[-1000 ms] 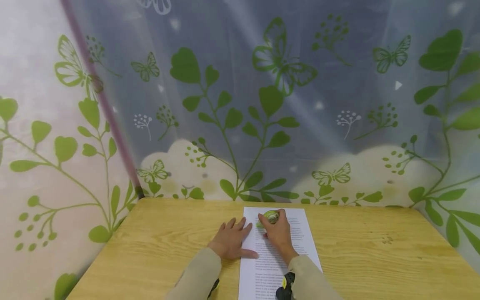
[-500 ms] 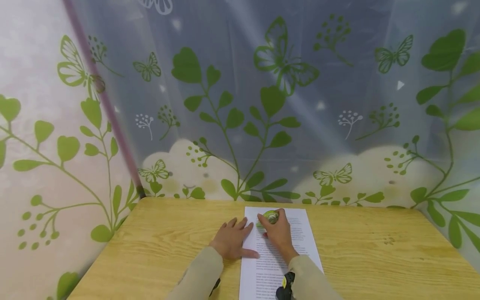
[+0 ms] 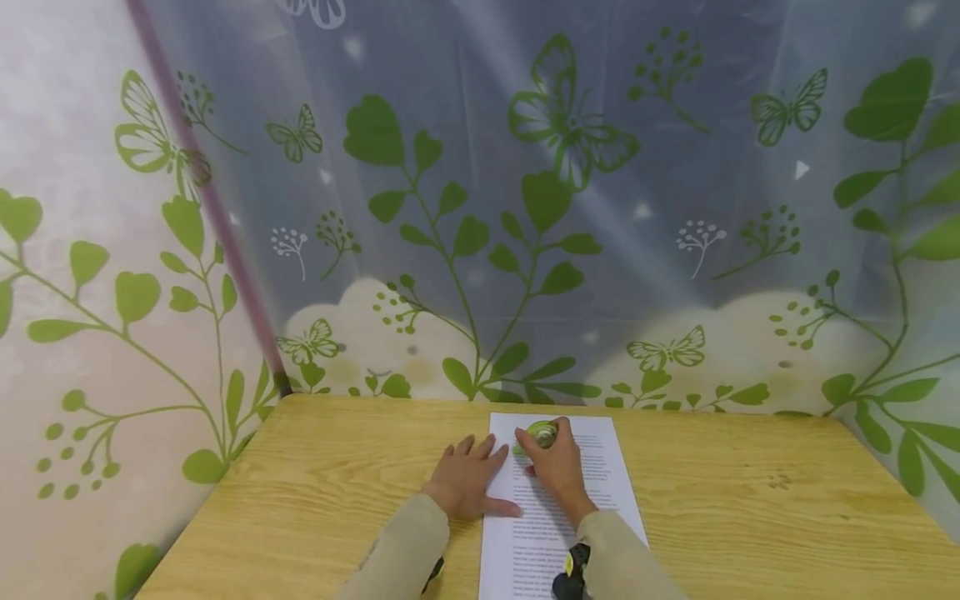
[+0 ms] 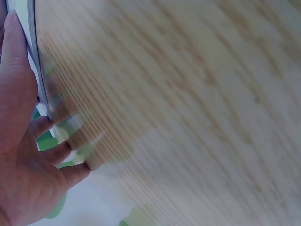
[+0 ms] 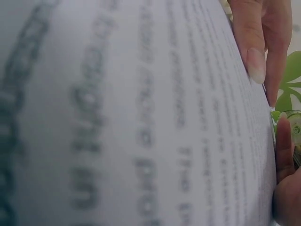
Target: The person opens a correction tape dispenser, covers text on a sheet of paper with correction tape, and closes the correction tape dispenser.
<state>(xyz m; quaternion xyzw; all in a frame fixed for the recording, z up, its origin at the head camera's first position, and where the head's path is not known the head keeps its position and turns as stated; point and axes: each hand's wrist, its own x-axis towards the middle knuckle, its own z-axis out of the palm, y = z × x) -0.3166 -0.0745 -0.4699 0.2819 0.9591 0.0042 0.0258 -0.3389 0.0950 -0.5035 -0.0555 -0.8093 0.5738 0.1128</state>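
My right hand [image 3: 557, 471] pinches a green, rounded correction tape [image 3: 543, 432] with a partly clear case over the upper part of a printed sheet of paper [image 3: 540, 533]. In the right wrist view its clear round case [image 5: 295, 127] shows at the right edge beside the thumb and fingers; the rest is hidden. My left hand [image 3: 468, 483] lies spread at the paper's left edge, thumb and fingertips reaching onto the sheet. From the left wrist view, the left hand [image 4: 33, 155] shows its fingers extended along the paper's edge [image 4: 35, 52].
The sheet lies on a light wooden table [image 3: 337, 467] that runs back to a curtain [image 3: 450, 208] printed with leaves and butterflies. A dark device [image 3: 572, 571] is strapped at the right wrist.
The left hand has shifted very slightly right, its thumb a little farther onto the sheet. The right hand and the correction tape look almost still.
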